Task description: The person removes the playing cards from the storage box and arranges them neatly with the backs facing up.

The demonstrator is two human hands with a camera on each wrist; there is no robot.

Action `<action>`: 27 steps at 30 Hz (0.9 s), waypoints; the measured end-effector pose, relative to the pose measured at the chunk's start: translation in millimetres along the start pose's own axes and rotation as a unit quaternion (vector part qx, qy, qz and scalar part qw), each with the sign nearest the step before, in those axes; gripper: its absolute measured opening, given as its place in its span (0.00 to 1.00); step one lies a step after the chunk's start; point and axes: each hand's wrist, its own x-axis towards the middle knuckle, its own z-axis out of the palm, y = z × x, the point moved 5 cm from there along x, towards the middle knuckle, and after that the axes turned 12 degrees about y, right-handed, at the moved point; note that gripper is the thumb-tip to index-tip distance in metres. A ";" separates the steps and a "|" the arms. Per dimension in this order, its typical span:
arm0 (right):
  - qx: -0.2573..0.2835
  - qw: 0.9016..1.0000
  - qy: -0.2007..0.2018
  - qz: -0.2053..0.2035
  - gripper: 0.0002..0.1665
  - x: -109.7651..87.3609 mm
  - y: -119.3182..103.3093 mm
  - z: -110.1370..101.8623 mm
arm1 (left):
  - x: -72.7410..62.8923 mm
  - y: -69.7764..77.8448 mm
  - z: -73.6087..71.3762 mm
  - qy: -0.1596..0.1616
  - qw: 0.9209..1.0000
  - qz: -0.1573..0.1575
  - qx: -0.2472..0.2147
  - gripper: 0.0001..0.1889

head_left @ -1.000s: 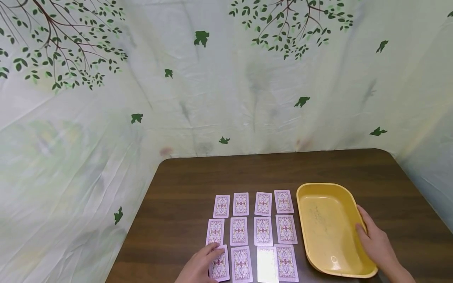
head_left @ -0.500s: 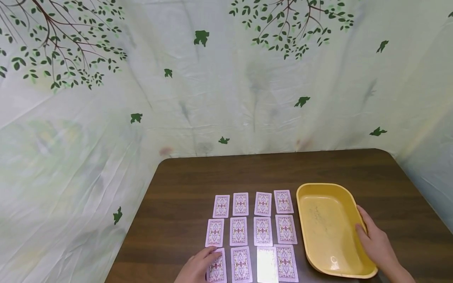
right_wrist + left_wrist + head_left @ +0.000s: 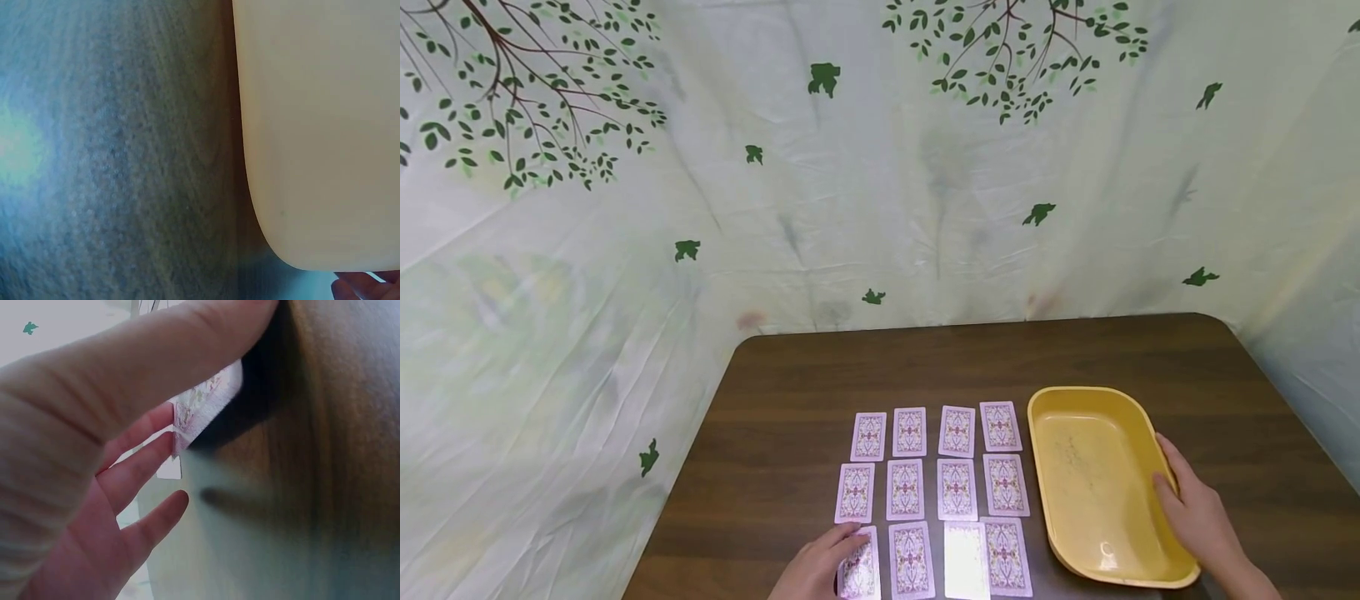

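Note:
My left hand (image 3: 822, 563) grips a deck of playing cards (image 3: 861, 567) at the near left of the table. In the left wrist view, the thumb lies along one side of the deck (image 3: 209, 403) and fingertips touch the other; the deck's edge looks thick. Face-down playing cards (image 3: 906, 490) with pink patterned backs lie in rows beside it. Glare whitens one card (image 3: 966, 560) in the near row. My right hand (image 3: 1202, 517) holds the right rim of a yellow tray (image 3: 1105, 483), thumb over the edge and fingers outside, partly hidden.
The brown wooden table (image 3: 790, 375) has rounded far corners. Behind it hangs a pale curtain (image 3: 925, 208) printed with branches and leaves. The tray stands close to the right column of cards. Its pale wall (image 3: 325, 137) fills much of the right wrist view.
Between one second and half a second ago, my left hand shifted the deck slightly left and toward the near edge. Since then it stays put. The right hand and tray have not moved.

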 end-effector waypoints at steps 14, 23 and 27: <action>0.003 1.000 0.002 -0.001 0.33 -0.4 -1.0 -0.8 | -5.4 -2.7 0.2 0.001 1.000 0.004 -0.006 0.39; 0.008 1.000 0.014 -0.008 0.32 -1.5 -1.8 -1.1 | -2.8 -4.1 -3.5 -0.007 1.000 0.020 -0.017 0.38; 0.006 1.000 0.015 -0.009 0.32 -1.2 -1.0 -0.6 | -1.3 -4.7 -4.1 -0.014 0.999 0.024 -0.016 0.38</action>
